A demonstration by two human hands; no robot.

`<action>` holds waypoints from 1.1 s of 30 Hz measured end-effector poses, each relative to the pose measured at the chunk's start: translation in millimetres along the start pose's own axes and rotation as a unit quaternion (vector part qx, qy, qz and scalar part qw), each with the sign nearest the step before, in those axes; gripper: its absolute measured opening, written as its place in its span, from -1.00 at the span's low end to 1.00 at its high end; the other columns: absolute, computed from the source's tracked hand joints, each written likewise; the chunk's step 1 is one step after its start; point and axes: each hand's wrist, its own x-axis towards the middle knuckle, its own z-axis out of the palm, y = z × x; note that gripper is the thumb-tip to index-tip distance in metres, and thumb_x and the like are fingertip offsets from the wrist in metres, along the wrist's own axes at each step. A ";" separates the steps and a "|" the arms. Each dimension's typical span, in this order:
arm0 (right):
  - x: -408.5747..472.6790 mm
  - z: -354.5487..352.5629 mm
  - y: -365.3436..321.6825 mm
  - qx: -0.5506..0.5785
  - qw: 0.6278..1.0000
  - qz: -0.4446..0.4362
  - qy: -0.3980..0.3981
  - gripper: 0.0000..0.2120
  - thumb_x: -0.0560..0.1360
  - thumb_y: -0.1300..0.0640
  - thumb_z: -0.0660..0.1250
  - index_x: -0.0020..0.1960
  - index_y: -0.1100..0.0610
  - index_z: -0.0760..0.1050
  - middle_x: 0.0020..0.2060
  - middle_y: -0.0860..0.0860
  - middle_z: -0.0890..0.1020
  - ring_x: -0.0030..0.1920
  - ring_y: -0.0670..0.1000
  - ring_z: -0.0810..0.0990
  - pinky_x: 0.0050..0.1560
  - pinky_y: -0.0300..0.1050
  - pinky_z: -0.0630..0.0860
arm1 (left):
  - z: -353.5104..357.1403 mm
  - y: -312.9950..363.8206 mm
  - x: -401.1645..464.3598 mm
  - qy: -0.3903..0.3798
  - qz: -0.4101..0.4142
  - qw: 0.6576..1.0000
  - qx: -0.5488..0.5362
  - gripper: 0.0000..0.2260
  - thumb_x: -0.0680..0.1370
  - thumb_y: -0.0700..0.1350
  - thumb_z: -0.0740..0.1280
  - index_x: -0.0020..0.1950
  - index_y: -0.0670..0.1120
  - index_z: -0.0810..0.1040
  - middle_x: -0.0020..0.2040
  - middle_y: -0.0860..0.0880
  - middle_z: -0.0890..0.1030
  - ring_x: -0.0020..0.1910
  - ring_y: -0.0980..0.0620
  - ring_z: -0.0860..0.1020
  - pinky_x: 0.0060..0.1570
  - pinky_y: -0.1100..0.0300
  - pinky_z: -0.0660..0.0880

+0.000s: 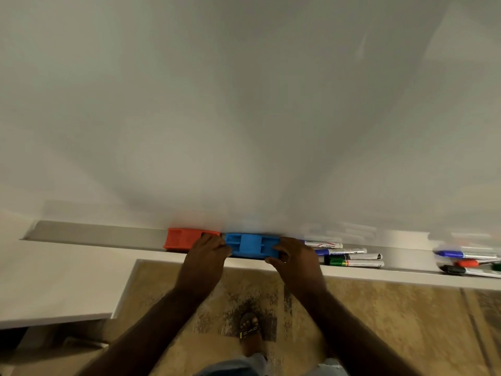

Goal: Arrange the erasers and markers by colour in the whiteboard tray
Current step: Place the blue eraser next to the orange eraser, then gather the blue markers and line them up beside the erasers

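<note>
While both hands' grips hold one blue eraser (250,245), one red eraser (180,240) lies beside.

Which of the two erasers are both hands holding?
The blue eraser: the left hand and right hand grip its ends. The red eraser lies beside it, at its left.

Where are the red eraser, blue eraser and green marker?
red eraser (179,238), head view, on its top face, left half.
blue eraser (250,243), head view, on its raised middle grip.
green marker (335,263), head view, on its green cap end.
</note>
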 end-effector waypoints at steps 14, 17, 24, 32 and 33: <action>-6.5 6.9 5.6 -0.032 0.999 -0.011 0.008 -0.86 0.55 0.00 0.45 0.08 0.00 0.67 0.03 -0.11 0.62 -0.08 -0.23 0.47 -0.12 -0.47 0.28 | 11.2 4.5 2.6 -0.021 -0.011 1.000 0.012 -0.75 0.36 -0.29 0.54 -0.01 -0.08 0.72 -0.06 -0.04 0.66 -0.01 -0.07 0.58 -0.04 0.04 0.55; -6.6 7.1 6.4 -0.018 1.000 -0.006 0.016 -0.85 0.55 0.01 0.46 0.10 0.00 0.68 0.05 -0.10 0.63 -0.06 -0.23 0.46 -0.06 -0.44 0.34 | 11.7 5.2 3.6 -0.023 -0.010 1.000 0.011 -0.76 0.34 -0.30 0.55 -0.04 -0.09 0.72 -0.09 -0.05 0.66 -0.04 -0.08 0.60 -0.07 0.04 0.56; -15.9 -3.9 8.6 0.024 0.999 0.007 0.035 -0.68 0.53 0.03 0.48 0.28 0.00 0.59 0.16 -0.07 0.64 0.08 -0.12 0.58 0.11 -0.18 0.58 | 12.2 8.0 1.1 0.001 -0.004 1.000 0.008 -0.79 0.34 -0.25 0.59 -0.07 -0.11 0.71 -0.11 -0.05 0.66 -0.08 -0.07 0.60 -0.08 0.02 0.59; -53.9 -51.8 34.5 -0.007 0.994 -0.025 0.108 -0.75 0.52 0.05 0.49 0.20 -0.02 0.63 0.11 -0.11 0.65 0.00 -0.19 0.58 -0.03 -0.24 0.61 | 14.7 49.4 -3.4 0.048 -0.026 0.993 -0.105 -0.86 0.56 -0.10 0.41 0.05 -0.10 0.70 -0.01 -0.03 0.65 0.01 -0.02 0.57 0.04 0.10 0.53; -58.0 -59.6 41.1 -0.010 0.993 -0.015 0.114 -0.74 0.52 0.04 0.50 0.20 -0.03 0.63 0.11 -0.13 0.65 -0.03 -0.20 0.57 -0.06 -0.30 0.58 | 15.7 61.5 -2.3 0.048 -0.032 0.989 -0.136 -0.88 0.56 -0.11 0.43 0.07 -0.09 0.69 0.00 -0.01 0.64 0.02 0.01 0.57 0.06 0.17 0.50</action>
